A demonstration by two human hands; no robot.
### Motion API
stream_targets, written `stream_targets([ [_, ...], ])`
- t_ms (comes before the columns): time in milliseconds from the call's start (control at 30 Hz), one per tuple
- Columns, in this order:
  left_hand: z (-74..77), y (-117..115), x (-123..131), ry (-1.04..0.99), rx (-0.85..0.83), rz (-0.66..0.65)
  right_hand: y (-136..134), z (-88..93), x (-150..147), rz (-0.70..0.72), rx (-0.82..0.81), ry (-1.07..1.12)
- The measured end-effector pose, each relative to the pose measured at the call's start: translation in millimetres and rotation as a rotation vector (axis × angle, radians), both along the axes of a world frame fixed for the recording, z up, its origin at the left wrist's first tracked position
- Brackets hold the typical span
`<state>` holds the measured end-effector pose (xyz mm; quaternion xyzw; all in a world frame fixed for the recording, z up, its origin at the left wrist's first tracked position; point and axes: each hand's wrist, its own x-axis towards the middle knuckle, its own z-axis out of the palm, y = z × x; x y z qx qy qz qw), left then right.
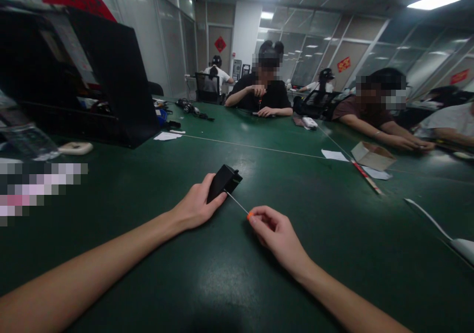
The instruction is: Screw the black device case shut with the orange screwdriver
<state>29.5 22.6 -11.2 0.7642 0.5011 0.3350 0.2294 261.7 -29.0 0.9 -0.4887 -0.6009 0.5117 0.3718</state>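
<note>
My left hand (198, 200) is closed around a small black box (223, 181), with the thumb along its near side. The box is held tilted over the green table (237, 283), and a small knob sticks out at its far end. In my right hand (276, 232) I pinch the orange end of a screwdriver (238, 203). Its thin metal shaft runs up and left to the side of the box, close to my left thumb. Most of the handle is hidden in my fingers, and I cannot tell whether the tip sits in a screw.
At left stand a large black open case (111, 76) and a clear plastic bottle (25, 130). A cardboard box (373, 156) and a red stick (365, 176) lie to the right, a white cable (427, 217) nearer. Across the table a person (259, 98) works with both hands.
</note>
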Motion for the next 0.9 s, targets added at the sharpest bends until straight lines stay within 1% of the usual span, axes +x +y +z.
stream_targets([
  [133,1.1,-0.8,0.7,0.012,-0.006,-0.009,0.7,0.9,-0.7,-0.039,0.037,0.011],
  [300,2.2,-1.5,0.7,0.023,-0.022,-0.003,1.5,-0.2,-0.4,-0.009,-0.026,-0.027],
  [500,1.9,-1.5,0.6,0.024,-0.015,-0.021,-0.1,-0.4,-1.4,-0.018,0.022,-0.011],
  [600,1.6,-1.4,0.5,0.030,-0.014,-0.026,-0.7,0.8,-1.9,-0.024,0.060,-0.042],
  [767,1.5,-1.5,0.0,0.035,-0.016,-0.029,-1.0,1.9,-2.3,0.034,-0.003,0.006],
  [900,1.3,-1.5,0.0,0.034,-0.018,-0.026,-1.5,1.6,-2.4,0.009,-0.010,0.039],
])
